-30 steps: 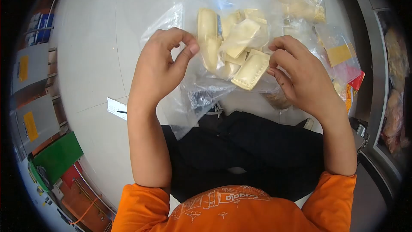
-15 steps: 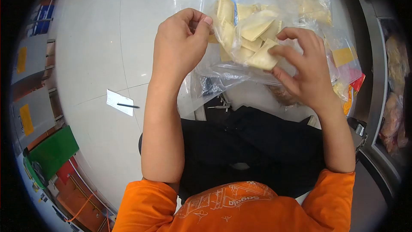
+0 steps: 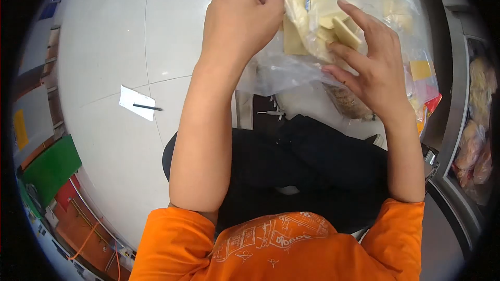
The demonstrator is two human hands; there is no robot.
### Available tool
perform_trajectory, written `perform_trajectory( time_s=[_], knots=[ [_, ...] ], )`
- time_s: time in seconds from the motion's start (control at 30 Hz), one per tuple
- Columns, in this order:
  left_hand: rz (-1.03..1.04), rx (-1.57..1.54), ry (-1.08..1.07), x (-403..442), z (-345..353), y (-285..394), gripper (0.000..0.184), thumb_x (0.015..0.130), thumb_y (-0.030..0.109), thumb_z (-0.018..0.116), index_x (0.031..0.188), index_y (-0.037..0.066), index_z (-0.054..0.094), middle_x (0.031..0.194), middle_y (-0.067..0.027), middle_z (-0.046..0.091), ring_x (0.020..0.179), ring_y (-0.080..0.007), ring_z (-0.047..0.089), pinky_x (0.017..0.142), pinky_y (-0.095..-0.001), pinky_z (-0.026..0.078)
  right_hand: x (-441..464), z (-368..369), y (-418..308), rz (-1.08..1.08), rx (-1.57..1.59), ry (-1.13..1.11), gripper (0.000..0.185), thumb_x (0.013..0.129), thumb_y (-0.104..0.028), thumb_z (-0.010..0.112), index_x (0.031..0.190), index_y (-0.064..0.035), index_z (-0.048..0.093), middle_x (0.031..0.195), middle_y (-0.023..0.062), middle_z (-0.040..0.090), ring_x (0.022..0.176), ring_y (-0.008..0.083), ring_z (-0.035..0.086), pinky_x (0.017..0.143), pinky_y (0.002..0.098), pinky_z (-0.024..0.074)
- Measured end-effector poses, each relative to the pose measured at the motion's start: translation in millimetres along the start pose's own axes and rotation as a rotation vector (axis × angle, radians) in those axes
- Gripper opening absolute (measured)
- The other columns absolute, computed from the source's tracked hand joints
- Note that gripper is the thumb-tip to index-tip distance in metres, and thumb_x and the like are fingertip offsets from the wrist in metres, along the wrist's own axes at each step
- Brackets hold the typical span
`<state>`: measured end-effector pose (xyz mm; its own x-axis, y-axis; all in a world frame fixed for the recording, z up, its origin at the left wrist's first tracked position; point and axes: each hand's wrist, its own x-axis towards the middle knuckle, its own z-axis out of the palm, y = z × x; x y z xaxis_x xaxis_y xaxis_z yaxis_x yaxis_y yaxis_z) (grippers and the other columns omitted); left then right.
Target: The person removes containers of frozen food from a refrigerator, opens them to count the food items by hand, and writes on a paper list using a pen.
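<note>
My left hand point(image 3: 242, 15) pinches the left edge of a clear plastic bag point(image 3: 278, 75) near the top of the view. Inside the bag lie several pale yellow rectangular pieces point(image 3: 324, 4), some overlapping and one tilted up. My right hand point(image 3: 372, 54) rests against the bag's right side, its fingers spread around the pieces. How firmly its fingertips touch the plastic is unclear.
A white paper point(image 3: 136, 103) with a black pen point(image 3: 148, 107) lies on the tiled floor at left. More bagged food point(image 3: 348, 103) and a red-yellow packet point(image 3: 431, 105) are at right, beside a metal-edged freezer point(image 3: 448, 161). Shelves and a green panel point(image 3: 52, 164) stand at far left.
Both hands have moved up, my left hand also rightward, lifting the bag's left side. The pieces have shifted right and tipped inside. My right hand's fingers have spread wider.
</note>
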<state>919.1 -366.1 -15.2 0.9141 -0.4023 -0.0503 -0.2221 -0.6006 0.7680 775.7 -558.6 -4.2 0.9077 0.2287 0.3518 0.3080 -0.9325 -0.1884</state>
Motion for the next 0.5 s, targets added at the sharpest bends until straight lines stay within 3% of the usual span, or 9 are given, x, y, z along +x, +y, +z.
perform_trajectory(
  time_s=[0.07,0.17,0.27,0.3,0.4,0.47,0.5],
  knots=[
    [0.042,0.024,0.048,-0.1,2.3,-3.4,0.033,0.094,0.029,0.064,0.086,-0.001,0.076,0.078,-0.0087,0.075,0.073,-0.0141,0.067,0.069,-0.0304,0.052,-0.3,0.0,-1.7,0.013,-0.062,-0.041,0.025,0.074,-0.021,0.084,0.09,-0.0074,0.072,0.14,0.0105,0.061,0.116,0.0302,0.062,0.096,0.044,0.0469],
    [0.015,-0.034,-0.037,2.4,-5.2,-1.7,0.046,0.089,0.037,0.072,0.107,-0.005,0.072,0.085,-0.0142,0.076,0.082,-0.0212,0.071,0.081,-0.0326,0.054,-3.2,11.5,4.5,0.058,0.148,0.048,0.016,0.079,-0.015,0.081,0.09,-0.005,0.074,0.136,0.0116,0.063,0.109,0.0327,0.065,0.091,0.0416,0.0506],
    [-0.042,-0.038,-0.024,3.3,-9.6,9.3,0.03,0.087,0.022,0.066,0.087,-0.007,0.073,0.077,-0.0219,0.073,0.07,-0.0313,0.07,0.071,-0.043,0.054,-4.1,14.9,10.0,0.242,0.268,0.111,0.012,0.084,-0.011,0.078,0.091,-0.0022,0.073,0.122,0.0139,0.068,0.098,0.0335,0.069,0.084,0.0383,0.0534],
    [-0.048,-0.027,0.002,3.6,-11.5,17.2,0.03,0.087,0.021,0.065,0.087,-0.008,0.073,0.076,-0.0234,0.072,0.07,-0.0331,0.07,0.071,-0.044,0.054,-7.0,14.5,16.6,0.241,0.128,0.121,0.012,0.088,-0.011,0.076,0.094,-0.0005,0.073,0.103,0.0141,0.07,0.086,0.0304,0.069,0.077,0.0347,0.0529],
    [-0.031,0.029,0.037,-0.8,-9.4,21.4,0.03,0.088,0.018,0.061,0.084,-0.01,0.071,0.075,-0.026,0.07,0.07,-0.0369,0.069,0.071,-0.0456,0.054,-7.3,22.3,23.6,0.307,0.159,0.217,0.015,0.089,-0.013,0.077,0.095,-0.0004,0.074,0.093,0.0127,0.067,0.084,0.0257,0.068,0.075,0.032,0.0507],
    [0.06,0.084,0.049,7.1,-3.4,3.7,0.028,0.088,0.016,0.06,0.083,-0.009,0.071,0.074,-0.0251,0.07,0.07,-0.0374,0.069,0.07,-0.0447,0.054,-6.7,19.1,24.0,0.287,0.144,0.151,0.018,0.088,-0.017,0.08,0.096,-0.0011,0.074,0.091,0.0103,0.066,0.083,0.0226,0.066,0.075,0.0302,0.0494],
    [-0.068,0.049,0.014,4.1,-7.0,12.7,0.027,0.088,0.015,0.061,0.084,-0.009,0.071,0.076,-0.0254,0.07,0.073,-0.0383,0.07,0.071,-0.0445,0.054,-6.6,17.2,21.1,0.277,0.115,0.115,0.019,0.088,-0.018,0.08,0.096,-0.0012,0.074,0.091,0.0101,0.067,0.084,0.0222,0.066,0.075,0.03,0.0494]
  ],
)
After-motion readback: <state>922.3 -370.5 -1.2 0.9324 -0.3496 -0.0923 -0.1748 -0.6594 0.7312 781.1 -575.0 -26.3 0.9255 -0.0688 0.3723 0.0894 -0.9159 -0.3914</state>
